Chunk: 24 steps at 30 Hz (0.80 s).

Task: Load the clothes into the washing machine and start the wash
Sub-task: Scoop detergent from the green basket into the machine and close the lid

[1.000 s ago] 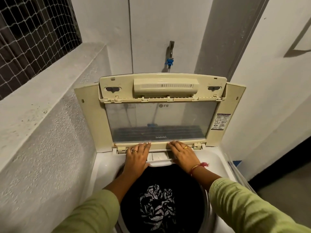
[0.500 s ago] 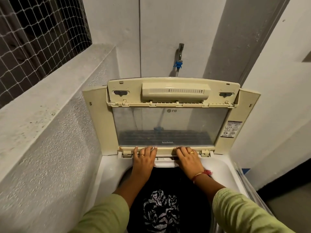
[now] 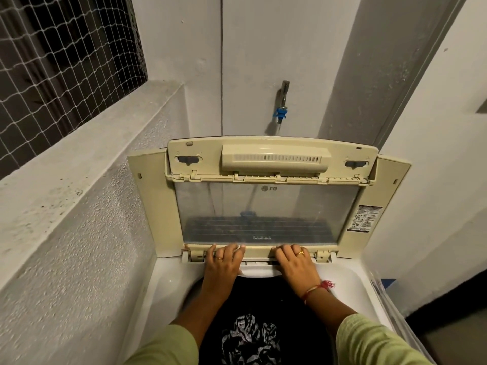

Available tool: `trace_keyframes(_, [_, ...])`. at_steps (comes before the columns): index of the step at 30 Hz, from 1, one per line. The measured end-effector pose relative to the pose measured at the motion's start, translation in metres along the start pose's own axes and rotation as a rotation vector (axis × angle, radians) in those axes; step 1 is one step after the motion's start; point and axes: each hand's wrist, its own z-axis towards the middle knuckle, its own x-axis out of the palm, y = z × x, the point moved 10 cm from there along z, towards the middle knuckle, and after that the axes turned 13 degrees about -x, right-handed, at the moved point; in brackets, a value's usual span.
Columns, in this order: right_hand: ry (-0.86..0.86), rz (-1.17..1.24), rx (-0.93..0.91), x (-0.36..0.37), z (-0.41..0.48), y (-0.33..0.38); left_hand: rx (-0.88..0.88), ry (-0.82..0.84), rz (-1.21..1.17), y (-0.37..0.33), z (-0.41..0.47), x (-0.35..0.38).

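Note:
The white top-loading washing machine stands with its cream lid raised upright against the back wall. A black garment with a white print fills the drum opening. My left hand and my right hand lie side by side at the back of the opening, fingers stretched flat onto the strip at the lid's hinge. A small white drawer front shows between the two hands. Neither hand holds anything.
A rough concrete ledge runs close along the left, with a netted window above. A tap with a blue hose fitting sits on the wall behind the lid. A white wall closes the right side, with dark floor at lower right.
Both hands have slid forward from the drawer up to the lid's hinge strip. The white drawer front sticks out less than a second ago.

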Motion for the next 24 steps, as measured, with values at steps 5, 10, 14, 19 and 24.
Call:
trace_keyframes(5, [0.014, 0.027, 0.013, 0.001, 0.003, 0.001, 0.003, -0.008, -0.035, 0.001, 0.006, -0.002])
trace_keyframes(10, [0.015, 0.012, 0.041, 0.001, 0.006, 0.0, -0.016, -0.032, -0.056, 0.001, 0.009, -0.001])
trace_keyframes(14, [-0.056, -0.008, 0.103, -0.006, 0.01, 0.0, -0.039, -0.019, -0.09, 0.001, 0.012, -0.002])
trace_keyframes(19, [0.026, 0.131, 0.166, -0.005, 0.004, 0.003, -0.048, 0.01, -0.077, -0.002, 0.002, -0.006])
trace_keyframes(24, [-0.002, 0.31, 0.156, -0.019, -0.015, 0.003, -0.043, -0.022, -0.163, 0.011, -0.012, -0.02])
